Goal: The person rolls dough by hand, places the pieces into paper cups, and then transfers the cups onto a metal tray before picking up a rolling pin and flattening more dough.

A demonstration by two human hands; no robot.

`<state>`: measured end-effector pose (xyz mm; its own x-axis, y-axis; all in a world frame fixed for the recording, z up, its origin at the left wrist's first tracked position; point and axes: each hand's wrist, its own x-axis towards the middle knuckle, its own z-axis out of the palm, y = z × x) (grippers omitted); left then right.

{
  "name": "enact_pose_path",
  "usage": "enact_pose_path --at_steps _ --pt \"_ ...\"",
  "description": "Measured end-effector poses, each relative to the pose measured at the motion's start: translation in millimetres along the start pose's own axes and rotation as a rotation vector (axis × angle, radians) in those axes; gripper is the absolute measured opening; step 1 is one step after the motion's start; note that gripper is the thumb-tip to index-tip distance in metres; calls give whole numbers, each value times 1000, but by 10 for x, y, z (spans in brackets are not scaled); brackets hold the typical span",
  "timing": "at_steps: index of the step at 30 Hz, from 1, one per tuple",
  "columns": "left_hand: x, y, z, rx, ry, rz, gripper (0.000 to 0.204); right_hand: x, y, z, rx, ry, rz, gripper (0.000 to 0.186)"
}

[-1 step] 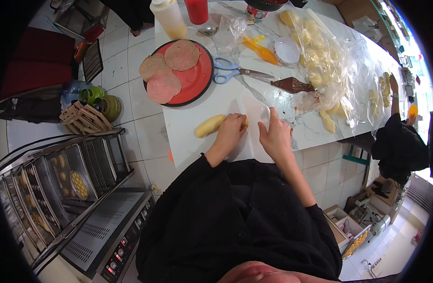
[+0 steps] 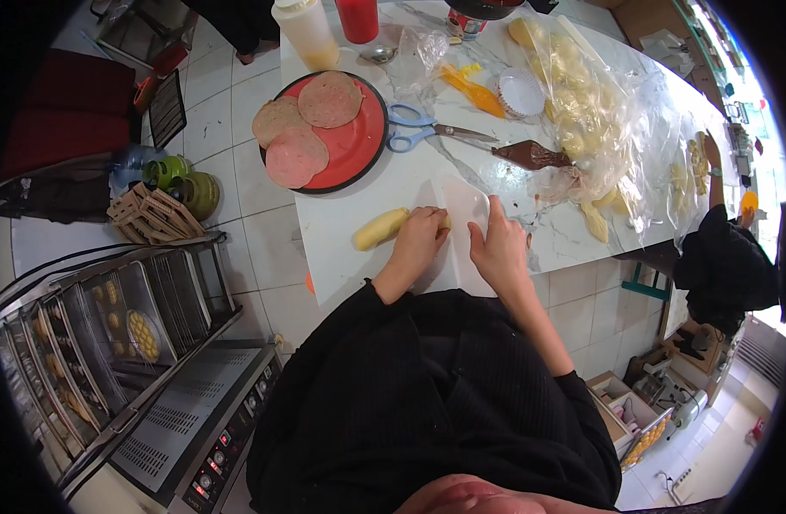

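Observation:
A pale yellow dough roll point(image 2: 381, 230) lies on the white marbled table. My left hand point(image 2: 420, 238) is closed over its right part, fingers curled, and a short end of dough shows past the fingertips. Just right of that end, a thin white sheet, like a plastic dough scraper point(image 2: 466, 206), stands tilted against the dough. My right hand point(image 2: 501, 250) grips its right side, index finger stretched along the top edge and thumb on the near face. Whether the sheet's lower edge has gone into the dough is hidden.
Beyond my hands lie a red plate point(image 2: 352, 154) with meat slices, blue-handled scissors point(image 2: 414, 133), a brown-filled piping bag point(image 2: 530, 154) and dough balls under clear plastic point(image 2: 573, 94). A squeeze bottle point(image 2: 307, 34) stands at the back. A tray rack point(image 2: 127, 317) is at left; another person point(image 2: 727, 265) works at right.

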<state>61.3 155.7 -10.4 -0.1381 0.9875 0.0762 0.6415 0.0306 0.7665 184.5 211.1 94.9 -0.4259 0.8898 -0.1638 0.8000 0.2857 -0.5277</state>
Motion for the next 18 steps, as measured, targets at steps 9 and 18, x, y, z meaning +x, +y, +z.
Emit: enact_pose_path --at_steps 9,18 --pt "-37 52 27 -36 12 -67 31 154 -174 156 -24 -87 5 31" --pt "-41 26 32 -49 60 -108 42 313 41 -253 65 20 -90 44"
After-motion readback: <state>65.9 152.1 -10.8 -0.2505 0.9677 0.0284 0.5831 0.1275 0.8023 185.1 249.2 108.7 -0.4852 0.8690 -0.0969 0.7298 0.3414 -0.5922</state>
